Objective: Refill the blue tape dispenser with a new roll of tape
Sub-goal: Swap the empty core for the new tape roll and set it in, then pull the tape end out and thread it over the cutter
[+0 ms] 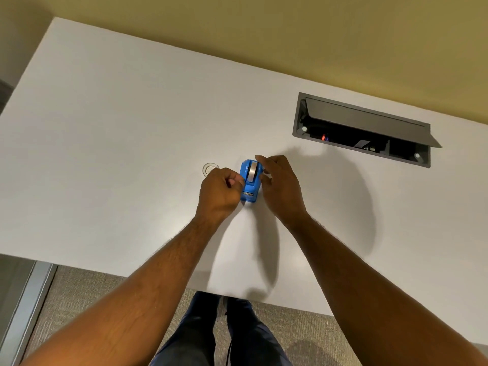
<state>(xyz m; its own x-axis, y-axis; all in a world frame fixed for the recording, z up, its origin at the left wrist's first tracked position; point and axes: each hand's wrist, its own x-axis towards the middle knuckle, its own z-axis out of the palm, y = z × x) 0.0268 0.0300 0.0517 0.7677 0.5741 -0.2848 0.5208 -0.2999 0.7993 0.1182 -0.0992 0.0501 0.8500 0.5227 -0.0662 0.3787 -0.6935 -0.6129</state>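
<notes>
The blue tape dispenser (250,184) stands on the white table (118,154), with a grey roll of tape (252,172) sitting in its cradle. My left hand (220,192) is curled against the dispenser's left side, fingers closed. My right hand (278,187) touches the dispenser's right side, its fingertips at the top by the roll. A clear ring, a spare or empty tape roll (210,169), lies flat on the table just left of my left hand, partly hidden behind it.
An open grey cable hatch (364,128) is recessed in the table at the back right. The table's near edge runs just in front of my legs. A yellow wall stands behind the table.
</notes>
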